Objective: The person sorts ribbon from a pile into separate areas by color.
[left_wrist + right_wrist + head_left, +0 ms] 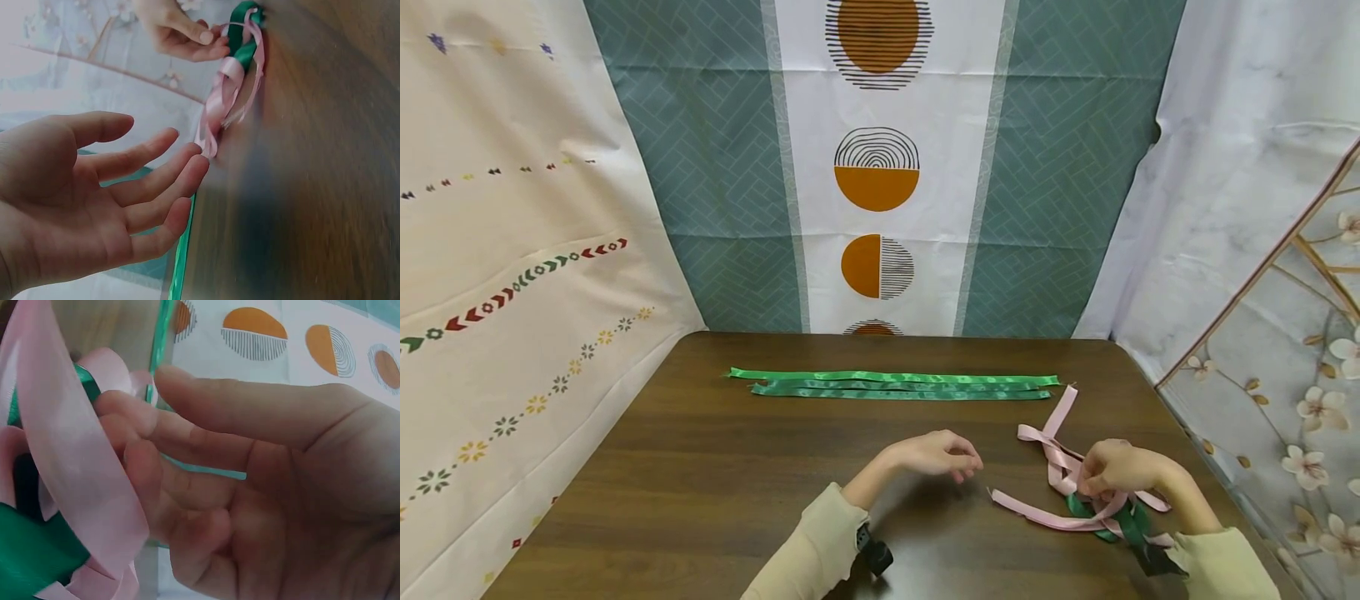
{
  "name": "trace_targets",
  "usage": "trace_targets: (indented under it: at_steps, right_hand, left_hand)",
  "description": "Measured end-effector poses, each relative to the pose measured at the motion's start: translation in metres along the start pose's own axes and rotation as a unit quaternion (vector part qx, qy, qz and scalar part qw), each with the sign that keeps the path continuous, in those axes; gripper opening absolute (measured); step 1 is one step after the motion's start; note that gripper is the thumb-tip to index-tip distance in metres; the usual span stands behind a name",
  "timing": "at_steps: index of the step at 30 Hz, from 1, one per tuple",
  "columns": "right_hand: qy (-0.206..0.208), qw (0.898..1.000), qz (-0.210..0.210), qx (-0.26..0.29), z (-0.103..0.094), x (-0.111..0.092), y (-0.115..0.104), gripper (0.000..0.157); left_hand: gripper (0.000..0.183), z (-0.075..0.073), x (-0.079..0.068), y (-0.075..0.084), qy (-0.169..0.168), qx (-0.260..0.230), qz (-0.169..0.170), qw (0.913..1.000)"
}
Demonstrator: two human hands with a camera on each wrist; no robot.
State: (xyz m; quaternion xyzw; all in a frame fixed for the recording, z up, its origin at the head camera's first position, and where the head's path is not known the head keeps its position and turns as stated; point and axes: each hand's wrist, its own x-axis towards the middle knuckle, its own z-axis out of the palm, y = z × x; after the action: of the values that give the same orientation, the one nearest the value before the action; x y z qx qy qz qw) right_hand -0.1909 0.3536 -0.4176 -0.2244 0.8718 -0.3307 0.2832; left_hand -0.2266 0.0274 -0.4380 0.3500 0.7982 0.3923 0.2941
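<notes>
On the right side of the table lies a loose heap of pink ribbons [1032,511] tangled with dark green ribbon [1135,521]. My right hand [1118,467] is over this heap, its fingers loosely bent beside a pink ribbon [81,450]. In the right wrist view the thumb stands apart from the fingertips, and no ribbon shows between them. Left of the heap, my left hand [934,454] hovers over the table with relaxed fingers. Its palm [56,206] is bare in the left wrist view.
Toward the back of the brown wooden table [700,467], a bright green ribbon [887,377] and darker green ribbons [895,395] lie straight, side by side. Patterned cloth [722,167] hangs behind the table. A floral cloth [1285,400] borders the right side.
</notes>
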Motion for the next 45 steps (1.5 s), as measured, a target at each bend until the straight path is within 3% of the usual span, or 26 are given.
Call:
trace_targets:
  at_steps: [5,9,14,16,18,21,25,28,30,35,39,42,45]
  right_hand:
    - [0.012,0.999,0.026,-0.030,0.010,0.003,-0.007,0.019]
    - [0.049,0.993,0.065,-0.080,0.020,0.006,-0.011,0.024]
    - [0.115,0.968,0.147,-0.169,0.031,0.015,-0.015,0.033]
    - [0.129,0.957,0.165,-0.203,0.034,0.020,-0.016,0.033]
    - [0.132,0.953,0.164,-0.216,0.037,0.022,-0.016,0.029]
    - [0.122,0.965,0.121,-0.197,0.035,0.019,-0.014,0.022]
    - [0.069,0.990,0.009,-0.120,0.017,0.007,-0.015,0.022]
    - [0.011,0.996,-0.073,-0.048,-0.001,-0.001,-0.020,0.022]
    - [-0.022,0.992,-0.121,-0.007,-0.010,-0.005,-0.024,0.021]
    - [-0.068,0.972,-0.216,0.067,-0.020,-0.008,-0.035,0.015]
    - [-0.085,0.949,-0.280,0.120,-0.016,-0.004,-0.045,0.012]
    - [-0.076,0.937,-0.315,0.131,-0.013,-0.001,-0.053,0.020]
    - [-0.055,0.940,-0.311,0.130,-0.012,-0.002,-0.060,0.024]
  left_hand:
    - [0.029,0.008,0.011,0.006,0.001,0.019,0.009,0.9998]
    - [0.027,0.014,0.019,0.010,0.004,0.037,0.014,0.9992]
    - [0.026,0.021,0.028,0.014,0.003,0.060,0.019,0.9980]
    - [0.025,0.023,0.030,0.015,0.003,0.067,0.020,0.9976]
    - [0.025,0.024,0.031,0.015,0.001,0.071,0.020,0.9973]
    - [0.025,0.026,0.032,0.016,0.001,0.076,0.023,0.9968]
    - [0.025,0.027,0.032,0.017,0.019,0.084,0.045,0.9953]
    - [0.027,0.026,0.034,0.021,0.043,0.081,0.079,0.9926]
    - [0.029,0.026,0.035,0.025,0.056,0.066,0.110,0.9901]
    - [0.042,0.026,0.034,0.041,0.075,0.034,0.169,0.9821]
    - [0.049,0.026,0.032,0.054,0.047,-0.002,0.178,0.9829]
    - [0.046,0.026,0.032,0.061,0.026,-0.030,0.176,0.9835]
    - [0.041,0.025,0.031,0.066,0.033,-0.054,0.172,0.9831]
